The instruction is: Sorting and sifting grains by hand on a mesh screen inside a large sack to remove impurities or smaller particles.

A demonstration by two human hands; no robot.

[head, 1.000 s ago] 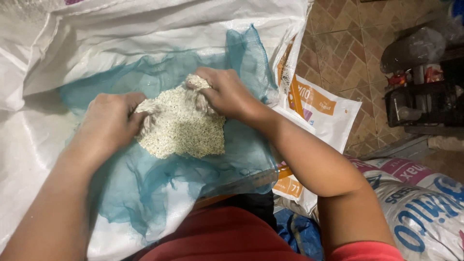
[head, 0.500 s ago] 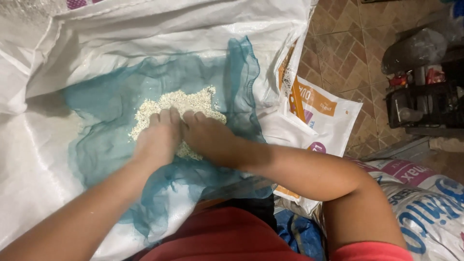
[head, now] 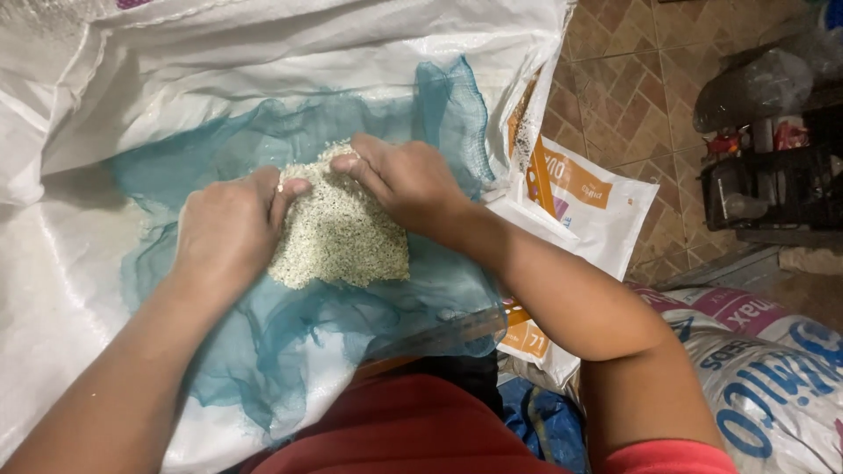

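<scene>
Both hands press on 1 heap of pale grain (head: 338, 233): left hand (head: 226, 230) cupped against its left edge, fingers curled; right hand (head: 406, 180) curled over its upper right. Grain lies between them on teal mesh cloth (head: 176, 175) spread over white woven sacking (head: 70, 290).

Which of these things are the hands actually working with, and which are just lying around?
In use:
- left hand and right hand, both on the pile of pale grain
- teal net cloth under the grain
- white woven sack beneath the cloth

Lying about:
- orange-and-white bag
- blue-printed sack
- black crate
</scene>
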